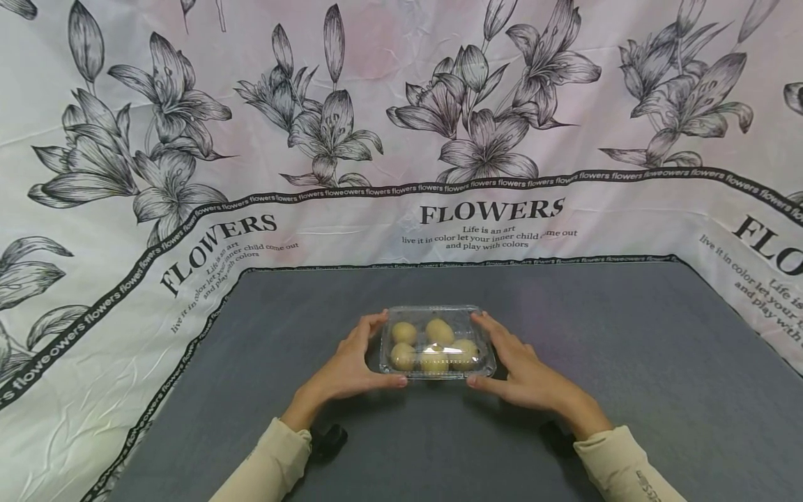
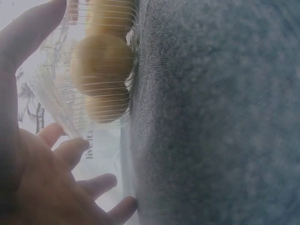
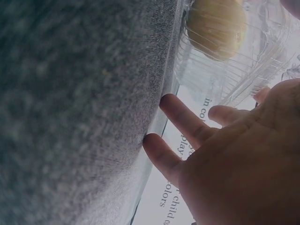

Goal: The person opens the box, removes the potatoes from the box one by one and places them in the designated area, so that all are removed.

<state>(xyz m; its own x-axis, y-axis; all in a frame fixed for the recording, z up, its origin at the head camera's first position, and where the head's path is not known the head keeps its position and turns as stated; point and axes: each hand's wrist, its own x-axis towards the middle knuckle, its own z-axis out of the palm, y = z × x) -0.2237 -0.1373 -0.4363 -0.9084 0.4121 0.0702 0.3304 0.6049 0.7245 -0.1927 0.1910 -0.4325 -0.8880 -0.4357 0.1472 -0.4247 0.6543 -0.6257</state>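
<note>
A clear plastic clamshell box (image 1: 390, 373) with its lid down sits at the middle of the grey tabletop. Inside are several round, pale yellow fruits (image 1: 439, 332), also visible through the ribbed wall as a yellow fruit (image 2: 103, 64) in the left wrist view. The left hand (image 1: 351, 366) holds the box's left end, thumb at the front edge and fingers toward the back. At the opposite end, the right hand (image 1: 523, 369) grips it likewise. Lower fingers of the right hand (image 3: 243, 159) reach down to the table surface in the right wrist view.
The grey tabletop (image 1: 263, 335) spreads around the box on all sides. Behind and beside it hangs a white cloth (image 1: 351, 237) printed with lilies and lettering. Black straps show near both wrists, below light sleeves (image 1: 270, 460).
</note>
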